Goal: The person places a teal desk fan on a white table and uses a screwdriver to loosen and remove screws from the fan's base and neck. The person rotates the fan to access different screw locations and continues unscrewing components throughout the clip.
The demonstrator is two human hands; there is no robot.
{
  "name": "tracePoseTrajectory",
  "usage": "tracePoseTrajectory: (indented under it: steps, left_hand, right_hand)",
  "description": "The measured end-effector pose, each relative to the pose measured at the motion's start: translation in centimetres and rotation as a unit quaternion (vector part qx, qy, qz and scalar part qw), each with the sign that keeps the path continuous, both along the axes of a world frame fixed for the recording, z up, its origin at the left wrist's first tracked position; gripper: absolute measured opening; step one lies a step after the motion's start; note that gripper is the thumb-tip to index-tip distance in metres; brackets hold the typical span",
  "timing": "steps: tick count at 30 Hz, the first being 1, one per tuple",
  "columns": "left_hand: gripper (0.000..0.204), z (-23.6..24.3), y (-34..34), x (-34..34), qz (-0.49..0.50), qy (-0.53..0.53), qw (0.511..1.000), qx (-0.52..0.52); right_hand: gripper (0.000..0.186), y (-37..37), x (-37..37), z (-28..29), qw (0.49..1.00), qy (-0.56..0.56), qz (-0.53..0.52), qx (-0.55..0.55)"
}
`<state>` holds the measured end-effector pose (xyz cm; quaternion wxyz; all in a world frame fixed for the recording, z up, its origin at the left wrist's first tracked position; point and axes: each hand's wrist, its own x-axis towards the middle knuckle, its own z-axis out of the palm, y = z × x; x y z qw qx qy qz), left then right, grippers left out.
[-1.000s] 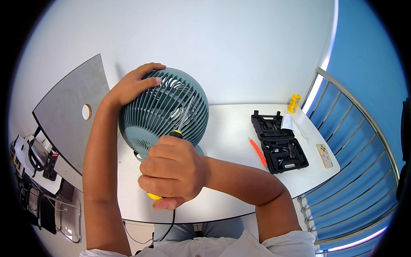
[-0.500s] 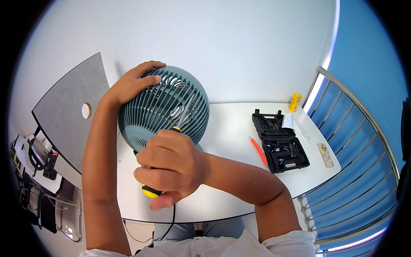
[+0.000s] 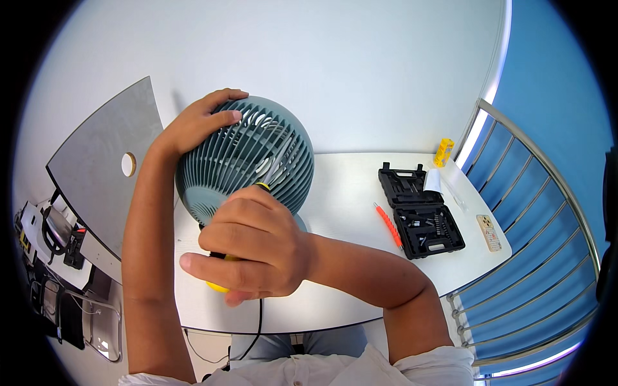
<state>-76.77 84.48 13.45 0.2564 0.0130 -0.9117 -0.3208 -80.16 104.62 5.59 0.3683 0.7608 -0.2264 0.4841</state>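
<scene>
A dark green fan (image 3: 243,154) with a slatted round housing stands on the white table. My left hand (image 3: 207,119) is closed over its upper left rim, thumb on the slats and fingers round the edge. In front of the fan, my right hand (image 3: 256,248) grips the yellow and black handle of a screwdriver (image 3: 275,170). The metal shaft points up and away, between or against the slats. Where its tip meets the fan is hard to make out. A black cord (image 3: 261,318) hangs down over the table's front edge.
On the right of the table (image 3: 341,193) lies an open black tool case (image 3: 421,212) beside an orange-red flexible rod (image 3: 387,225). A yellow box (image 3: 443,152) and a beige remote-like item (image 3: 488,232) are farther right. Metal railing (image 3: 547,170) borders that side; a grey panel (image 3: 106,161) stands left.
My right hand has turned on the screwdriver handle, and its fingers and thumb have shifted around it. My left hand stays on the fan.
</scene>
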Motion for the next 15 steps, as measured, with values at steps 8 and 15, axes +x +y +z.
tracePoseTrajectory:
  steps: [8,15]
  left_hand:
    - [0.051,0.1,0.4,0.0,0.015,-0.020,1.000,0.014]
    - [0.049,0.0,0.1,0.1,0.009,-0.002,1.000,0.000]
  right_hand:
    - [0.045,-1.0,-0.2,-0.4,0.996,-0.033,0.082,0.002]
    - [0.032,-0.4,-0.1,0.1,0.999,0.017,0.034,-0.009]
